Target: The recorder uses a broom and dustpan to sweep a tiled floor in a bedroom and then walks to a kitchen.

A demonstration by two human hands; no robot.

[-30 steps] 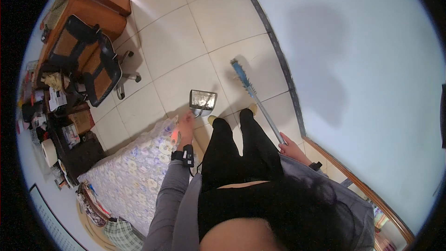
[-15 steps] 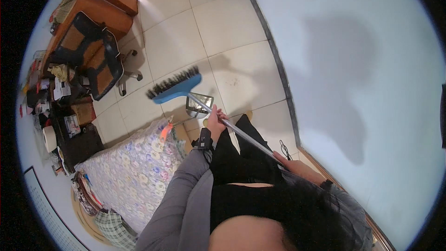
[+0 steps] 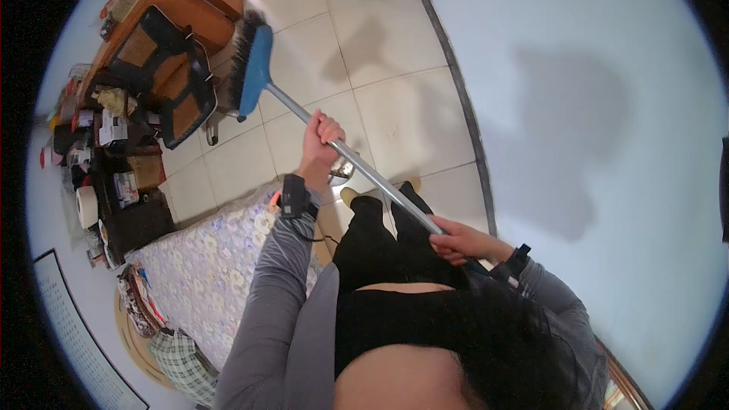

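Beige tiled floor [image 3: 395,106] fills most of the view, with a pale wall [image 3: 592,106] on your right and a dark skirting line between them; you stand near that wall. Left of you lies a bed [image 3: 205,273] under a floral cover, and beyond it a cluttered counter [image 3: 175,0] with a black mesh office chair [image 3: 163,76] pushed up just beside it. Next, the broom [image 3: 254,68]: blue head, dark bristles, lifted off the tiles and hanging right by the chair, metal pole slanting back down to your waist. Your left hand [image 3: 319,140] has its fingers clamped round the pole mid-length, arm stretched forward, black wrist strap showing. Your right hand [image 3: 459,241] is wrapped round the pole's lower end, close to your hip, fingers closed on it too. For a clean stroke, I'd judge you should drop the bristles flat onto the tiles before pulling, keep the head clear of the chair legs, steer with the forward hand and let the rear one pivot. Small shiny object behind the left wrist, too hidden to tell.
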